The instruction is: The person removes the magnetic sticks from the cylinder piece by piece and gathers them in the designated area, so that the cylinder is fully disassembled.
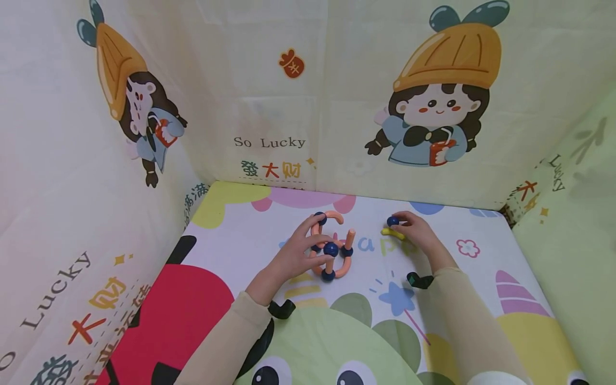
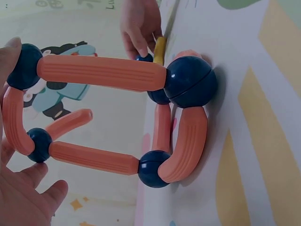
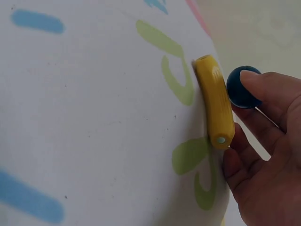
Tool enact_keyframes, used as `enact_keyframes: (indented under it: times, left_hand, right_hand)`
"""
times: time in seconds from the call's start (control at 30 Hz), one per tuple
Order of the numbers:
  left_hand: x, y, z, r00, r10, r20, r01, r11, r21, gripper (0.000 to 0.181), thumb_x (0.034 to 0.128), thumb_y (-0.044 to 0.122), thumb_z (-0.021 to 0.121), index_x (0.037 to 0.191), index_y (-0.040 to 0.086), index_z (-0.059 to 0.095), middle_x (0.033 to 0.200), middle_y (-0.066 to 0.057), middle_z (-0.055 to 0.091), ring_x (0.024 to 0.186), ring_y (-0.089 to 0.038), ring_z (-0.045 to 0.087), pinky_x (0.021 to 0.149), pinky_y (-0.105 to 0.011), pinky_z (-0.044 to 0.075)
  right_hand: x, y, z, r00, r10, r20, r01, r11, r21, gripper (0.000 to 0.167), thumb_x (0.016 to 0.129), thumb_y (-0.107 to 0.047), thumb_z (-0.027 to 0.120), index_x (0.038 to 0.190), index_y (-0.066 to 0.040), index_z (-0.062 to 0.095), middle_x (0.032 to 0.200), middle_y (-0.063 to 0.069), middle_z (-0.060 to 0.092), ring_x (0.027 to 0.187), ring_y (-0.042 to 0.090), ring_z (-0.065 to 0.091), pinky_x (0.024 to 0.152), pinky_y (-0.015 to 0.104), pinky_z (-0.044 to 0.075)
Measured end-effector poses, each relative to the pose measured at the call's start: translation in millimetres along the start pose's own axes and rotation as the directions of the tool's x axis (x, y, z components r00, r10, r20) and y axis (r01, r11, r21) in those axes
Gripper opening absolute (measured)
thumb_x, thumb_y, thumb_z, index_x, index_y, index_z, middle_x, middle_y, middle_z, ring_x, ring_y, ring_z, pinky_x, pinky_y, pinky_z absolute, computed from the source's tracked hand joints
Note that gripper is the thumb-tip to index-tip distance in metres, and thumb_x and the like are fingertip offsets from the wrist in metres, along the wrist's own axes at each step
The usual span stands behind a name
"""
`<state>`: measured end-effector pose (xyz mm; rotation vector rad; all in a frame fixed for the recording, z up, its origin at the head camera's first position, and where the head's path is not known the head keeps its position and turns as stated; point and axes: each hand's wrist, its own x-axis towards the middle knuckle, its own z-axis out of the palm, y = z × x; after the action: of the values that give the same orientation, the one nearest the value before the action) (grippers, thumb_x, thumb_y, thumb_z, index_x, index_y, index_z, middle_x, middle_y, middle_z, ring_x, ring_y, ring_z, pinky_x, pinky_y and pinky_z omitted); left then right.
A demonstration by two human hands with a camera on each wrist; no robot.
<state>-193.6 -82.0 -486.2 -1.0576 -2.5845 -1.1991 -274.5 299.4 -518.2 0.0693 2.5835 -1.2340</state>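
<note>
Both apart: your left hand (image 1: pixel 299 253) grips a frame (image 1: pixel 331 249); right hand (image 1: pixel 417 231), a ball (image 3: pixel 241 92); only right wrist shows the rod (image 3: pixel 216 101) dotted at six o'clock.

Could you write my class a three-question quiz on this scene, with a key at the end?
1. True or false: the frame in the left hand is made of sticks alone.
2. What colour is the loose stick beside the right hand? A green, B yellow, C red.
3. Fill in: the right hand pinches a blue ____.

Key:
1. False: blue balls join its pink sticks.
2. B.
3. Ball.
</note>
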Motion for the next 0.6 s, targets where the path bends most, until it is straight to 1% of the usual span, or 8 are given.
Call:
enact_keyframes:
  times: [0.2, 0.43, 0.6]
  left_hand:
    - [-0.7, 0.5, 0.2, 1.0, -0.016, -0.001, 0.016, 1.0, -0.013, 0.035, 0.0873, 0.036, 0.076, 0.121, 0.027, 0.069, 0.163, 0.002, 0.023, 0.151, -0.023, 0.024, 0.115, -0.05, 0.037]
    - [0.8, -1.0, 2.0, 0.996, 0.076, -0.038, -0.076, 0.997, -0.003, 0.035, 0.0854, 0.032, 0.078, 0.118, 0.026, 0.069, 0.16, -0.007, 0.028, 0.149, -0.027, 0.027, 0.111, -0.05, 0.04]
    - [1.0, -2.4, 3.4, 0.995, 0.086, -0.052, -0.086, 0.996, 0.006, 0.035, 0.0846, 0.032, 0.079, 0.118, 0.027, 0.069, 0.16, -0.008, 0.029, 0.149, -0.028, 0.028, 0.11, -0.051, 0.041]
  right_hand:
    - [6.0, 2.9, 2.5, 1.0, 0.01, 0.01, -0.009, 1.0, -0.021, 0.051, 0.097, -0.034, 0.063, 0.142, -0.016, 0.048, 0.144, 0.018, 0.048, 0.128, 0.038, 0.045, 0.106, 0.054, 0.041]
    - [9.3, 4.3, 3.7, 0.999, 0.036, 0.02, -0.035, 0.999, -0.038, 0.047, 0.099, -0.031, 0.059, 0.142, -0.016, 0.047, 0.144, 0.019, 0.047, 0.126, 0.038, 0.044, 0.109, 0.056, 0.039]
    - [10.6, 5.5, 5.2, 0.999, 0.031, 0.028, -0.029, 0.998, -0.051, 0.048, 0.099, -0.033, 0.059, 0.142, -0.016, 0.047, 0.145, 0.019, 0.046, 0.127, 0.038, 0.044, 0.11, 0.057, 0.037]
